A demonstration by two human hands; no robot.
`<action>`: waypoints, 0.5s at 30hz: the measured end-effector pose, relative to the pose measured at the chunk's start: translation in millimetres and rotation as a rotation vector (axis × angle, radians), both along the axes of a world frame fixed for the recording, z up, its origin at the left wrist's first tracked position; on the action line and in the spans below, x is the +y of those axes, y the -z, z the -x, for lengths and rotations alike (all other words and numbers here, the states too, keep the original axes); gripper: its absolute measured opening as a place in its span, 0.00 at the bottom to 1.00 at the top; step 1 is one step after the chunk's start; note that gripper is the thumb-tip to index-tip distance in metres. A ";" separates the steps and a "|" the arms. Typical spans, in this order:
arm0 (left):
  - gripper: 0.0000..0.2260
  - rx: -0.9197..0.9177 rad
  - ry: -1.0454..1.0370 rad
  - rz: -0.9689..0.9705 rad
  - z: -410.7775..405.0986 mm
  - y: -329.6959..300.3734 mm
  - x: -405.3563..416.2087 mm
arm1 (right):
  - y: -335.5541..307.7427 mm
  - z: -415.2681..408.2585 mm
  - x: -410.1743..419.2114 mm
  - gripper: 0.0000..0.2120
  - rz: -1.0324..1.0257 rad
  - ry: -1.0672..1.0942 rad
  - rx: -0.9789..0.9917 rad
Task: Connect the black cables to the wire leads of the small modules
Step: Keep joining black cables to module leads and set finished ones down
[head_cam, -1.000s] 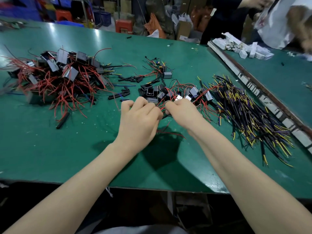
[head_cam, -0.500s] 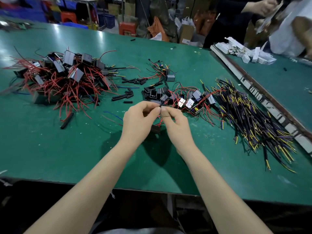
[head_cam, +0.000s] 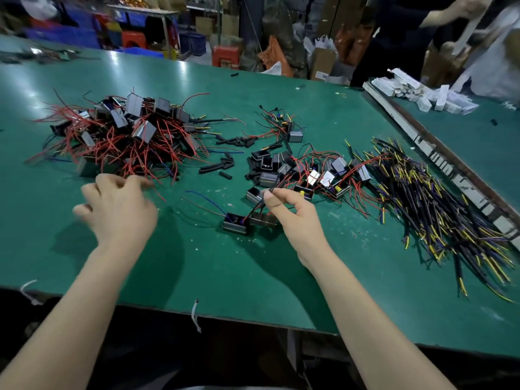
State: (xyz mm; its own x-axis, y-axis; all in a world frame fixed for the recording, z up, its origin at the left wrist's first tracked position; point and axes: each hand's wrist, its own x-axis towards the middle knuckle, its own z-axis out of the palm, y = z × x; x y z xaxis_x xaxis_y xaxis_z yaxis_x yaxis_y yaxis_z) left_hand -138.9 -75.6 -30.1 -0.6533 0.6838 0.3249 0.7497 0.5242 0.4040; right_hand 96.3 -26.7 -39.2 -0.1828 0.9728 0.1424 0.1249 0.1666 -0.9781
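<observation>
My right hand pinches a thin black wire lead between thumb and forefinger. The lead runs down to two small black modules lying on the green table just left of that hand. My left hand is blurred, fingers spread and empty, near the front edge of a big heap of modules with red leads at the left. A smaller cluster of modules lies in the middle. A heap of black cables with yellow and purple ends lies at the right.
Short black sleeve pieces lie scattered between the two module heaps. A metal strip divides this table from another at the right, where white boxes are piled. Another person stands at the back right. The green table has bare surface in front of me.
My hands were together pinching a lead; now my left hand has let go and swung left toward the big heap. My right hand keeps the lead, and the modules lie on the table.
</observation>
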 end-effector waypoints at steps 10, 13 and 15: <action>0.18 -0.099 0.086 0.315 10.5 8.4 6.7 | 3.5 -3.8 -0.4 0.05 -0.065 0.078 -0.038; 0.21 -0.282 0.288 0.204 -3.5 4.2 11.0 | 7.3 -3.2 1.8 0.05 -0.097 0.113 -0.111; 0.20 -0.506 0.419 0.077 -20.8 -2.2 10.7 | 8.9 -3.3 3.7 0.11 -0.063 0.123 -0.093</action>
